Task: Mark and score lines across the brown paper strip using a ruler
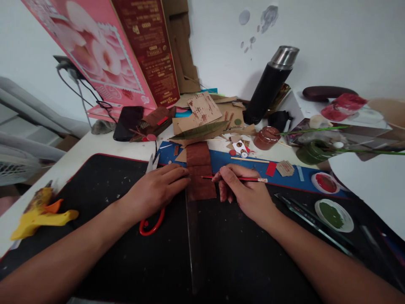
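A brown painted cardboard strip (199, 171) lies across the black mat (104, 185) and the blue board (284, 179). My left hand (156, 188) lies flat beside the strip's left edge, fingertips pressing a clear ruler (191, 236) that runs toward me. My right hand (245, 192) grips a red pencil (253, 179), its tip pointing left over the strip. Red-handled scissors (152, 223) lie partly under my left hand.
A yellow glue gun (41, 213) lies at the left. Lids of red paint (325, 183) and green paint (333, 214) sit right, beside a long dark tool (313, 223). A black flask (268, 86), a brown jar (266, 137), a leaf (199, 131) and cardboard scraps crowd the back.
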Demonstrator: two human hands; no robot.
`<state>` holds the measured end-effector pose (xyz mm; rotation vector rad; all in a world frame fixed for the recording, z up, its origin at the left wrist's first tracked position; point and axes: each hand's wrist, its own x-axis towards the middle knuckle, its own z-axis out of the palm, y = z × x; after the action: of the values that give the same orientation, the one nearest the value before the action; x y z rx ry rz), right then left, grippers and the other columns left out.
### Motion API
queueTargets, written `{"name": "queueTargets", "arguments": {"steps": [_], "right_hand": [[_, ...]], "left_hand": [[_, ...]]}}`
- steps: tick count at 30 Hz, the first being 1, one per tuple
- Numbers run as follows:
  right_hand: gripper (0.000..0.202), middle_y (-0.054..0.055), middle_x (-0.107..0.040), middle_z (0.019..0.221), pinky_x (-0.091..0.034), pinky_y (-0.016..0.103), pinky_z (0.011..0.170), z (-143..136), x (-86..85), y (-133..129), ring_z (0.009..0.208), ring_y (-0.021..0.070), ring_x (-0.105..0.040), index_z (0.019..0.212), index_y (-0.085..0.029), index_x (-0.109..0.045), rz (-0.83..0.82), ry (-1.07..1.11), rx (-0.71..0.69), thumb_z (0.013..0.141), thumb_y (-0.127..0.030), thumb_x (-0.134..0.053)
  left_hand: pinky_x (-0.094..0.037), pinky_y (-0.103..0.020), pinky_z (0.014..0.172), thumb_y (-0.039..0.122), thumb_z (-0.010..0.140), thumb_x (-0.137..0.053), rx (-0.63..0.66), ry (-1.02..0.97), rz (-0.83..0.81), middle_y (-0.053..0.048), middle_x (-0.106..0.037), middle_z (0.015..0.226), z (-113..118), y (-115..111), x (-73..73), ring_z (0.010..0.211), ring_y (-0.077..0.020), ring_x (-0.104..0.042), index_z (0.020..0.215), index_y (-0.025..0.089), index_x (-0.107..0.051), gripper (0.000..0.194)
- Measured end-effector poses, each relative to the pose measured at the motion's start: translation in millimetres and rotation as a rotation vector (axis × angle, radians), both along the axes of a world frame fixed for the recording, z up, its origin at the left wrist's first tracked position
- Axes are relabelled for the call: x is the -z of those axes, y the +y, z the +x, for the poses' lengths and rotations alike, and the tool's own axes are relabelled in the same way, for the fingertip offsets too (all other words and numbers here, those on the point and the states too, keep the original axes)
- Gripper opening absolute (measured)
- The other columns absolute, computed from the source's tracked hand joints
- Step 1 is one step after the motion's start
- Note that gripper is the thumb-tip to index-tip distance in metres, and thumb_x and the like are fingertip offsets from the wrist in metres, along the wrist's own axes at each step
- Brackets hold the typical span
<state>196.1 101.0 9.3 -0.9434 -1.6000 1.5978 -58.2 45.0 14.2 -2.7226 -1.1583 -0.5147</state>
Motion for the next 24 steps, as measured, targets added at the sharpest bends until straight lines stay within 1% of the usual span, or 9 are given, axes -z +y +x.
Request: {"name": "queueTargets", "arguments": {"steps": [3, 9, 12, 16, 20, 24], "right_hand": [[0.041, -0.003, -0.062, 0.06, -0.04, 0.023, 0.042, 0.7, 0.6, -0.4, 0.05, 0.0103, -0.061, 0.085, -0.021, -0.072, -0.007, 0.012, -0.025, 0.1, -0.057, -0.06], [0.044, -0.002, -0.063, 0.063, -0.04, 0.021, 0.043, 1.1, 2.8, 0.2, 0.052, 0.0104, -0.062, 0.087, -0.019, -0.074, -0.018, 0.041, -0.067, 0.101, -0.059, -0.06], [0.043, -0.002, -0.064, 0.061, -0.04, 0.021, 0.043, 0.0, 4.0, 0.5, 0.052, 0.01, -0.061, 0.086, -0.02, -0.073, -0.009, 0.028, -0.073, 0.102, -0.057, -0.059], [0.042, -0.002, -0.064, 0.059, -0.041, 0.022, 0.043, -1.0, 5.1, 0.2, 0.051, 0.0101, -0.061, 0.084, -0.02, -0.073, 0.01, 0.006, -0.066, 0.103, -0.055, -0.058], [0.042, -0.001, -0.065, 0.059, -0.041, 0.022, 0.043, -0.5, 5.5, -0.6, 0.051, 0.0102, -0.062, 0.086, -0.02, -0.074, -0.025, 0.0, -0.055, 0.103, -0.055, -0.058], [0.041, -0.001, -0.065, 0.058, -0.042, 0.021, 0.043, -0.5, 4.8, -0.4, 0.051, 0.0097, -0.061, 0.086, -0.02, -0.074, -0.026, -0.019, -0.044, 0.104, -0.054, -0.058]], "left_hand": [[-0.064, -0.039, 0.091, 0.015, 0.107, -0.039, -0.004, -0.017, -0.03, -0.014, -0.074, 0.117, -1.0, -0.9, 1.8, 0.109, -0.0236, -0.072, 0.117, 0.013, -0.07, 0.032], [-0.063, -0.04, 0.096, 0.013, 0.105, -0.044, 0.02, -0.03, -0.043, -0.015, -0.072, 0.126, -6.1, -4.1, 3.6, 0.116, -0.0254, -0.07, 0.127, 0.01, -0.065, 0.03], [-0.063, -0.042, 0.095, 0.012, 0.105, -0.042, 0.027, -0.033, -0.009, -0.017, -0.072, 0.123, -5.5, -4.0, 2.2, 0.115, -0.0268, -0.07, 0.124, 0.008, -0.066, 0.03], [-0.065, -0.04, 0.087, 0.013, 0.106, -0.041, 0.02, -0.049, 0.031, -0.016, -0.073, 0.114, -3.5, -2.1, 2.5, 0.106, -0.0257, -0.071, 0.12, 0.008, -0.068, 0.031], [-0.064, -0.04, 0.091, 0.011, 0.105, -0.042, 0.012, -0.059, 0.043, -0.016, -0.073, 0.117, -3.0, -0.2, 5.4, 0.11, -0.0255, -0.07, 0.122, 0.007, -0.067, 0.03], [-0.064, -0.037, 0.09, 0.012, 0.106, -0.042, 0.006, -0.062, 0.037, -0.015, -0.073, 0.117, -2.0, 0.6, 6.4, 0.109, -0.0244, -0.071, 0.119, 0.008, -0.067, 0.029]]}}
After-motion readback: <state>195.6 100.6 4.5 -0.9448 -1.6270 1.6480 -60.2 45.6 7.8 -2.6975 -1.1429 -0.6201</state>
